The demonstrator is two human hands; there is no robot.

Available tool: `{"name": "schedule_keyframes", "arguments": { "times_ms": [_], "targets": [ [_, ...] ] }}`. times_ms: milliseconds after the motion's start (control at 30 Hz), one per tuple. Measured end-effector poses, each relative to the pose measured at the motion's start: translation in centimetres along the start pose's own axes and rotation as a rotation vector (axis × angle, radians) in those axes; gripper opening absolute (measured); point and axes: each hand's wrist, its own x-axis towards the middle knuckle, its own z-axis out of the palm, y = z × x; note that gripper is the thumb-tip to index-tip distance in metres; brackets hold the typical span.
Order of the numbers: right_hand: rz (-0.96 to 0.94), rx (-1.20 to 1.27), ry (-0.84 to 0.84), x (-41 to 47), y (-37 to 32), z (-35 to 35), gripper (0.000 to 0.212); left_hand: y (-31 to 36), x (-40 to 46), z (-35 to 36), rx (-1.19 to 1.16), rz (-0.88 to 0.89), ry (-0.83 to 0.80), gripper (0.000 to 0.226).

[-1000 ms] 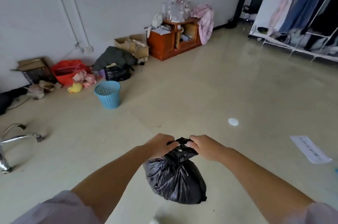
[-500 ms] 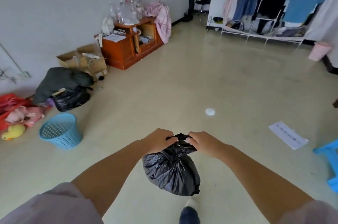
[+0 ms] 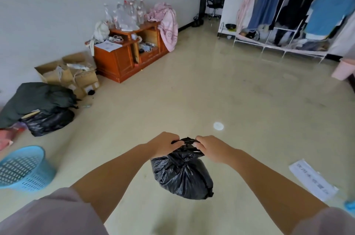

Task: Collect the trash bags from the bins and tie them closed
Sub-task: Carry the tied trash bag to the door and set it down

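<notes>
You can't read any text here. The paper sheet (image 3: 312,179) on the floor at near right carries a line of large printed characters, but they blur. The sheet on the cabinet (image 3: 108,45) at far left is too small.

Blue basket (image 3: 23,169) blurred, edge-cropped.

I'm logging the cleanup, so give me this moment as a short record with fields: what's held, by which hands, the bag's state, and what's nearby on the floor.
held item: small black plastic trash bag, hanging above the floor
left hand: gripping the bag's gathered top
right hand: gripping the same top, opposite side
bag state: neck bunched; finished knot cannot be confirmed
bin nearby: light blue perforated plastic basket, far left, no liner visible
other bag: larger black plastic bag on the floor by the wall
loose paper: white printed sheet, on the floor at right
</notes>
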Motion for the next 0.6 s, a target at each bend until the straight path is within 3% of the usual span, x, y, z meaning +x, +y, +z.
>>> {"name": "schedule_keyframes", "arguments": {
  "times_ms": [233,433,600],
  "targets": [
    [0.058,0.018,0.032,12.9,8.0,-6.1,0.026,-4.5,15.7,-4.7,-0.036,0.047,0.002,0.038],
    [0.151,0.144,0.117,23.6,14.6,-11.9,0.027,-7.9,30.4,-11.5,-0.025,0.129,-0.066,0.036],
    [0.236,0.187,0.09,31.0,20.9,-15.4,0.027,-9.9,41.6,-13.7,-0.003,0.162,-0.146,0.037]
  ]
}}
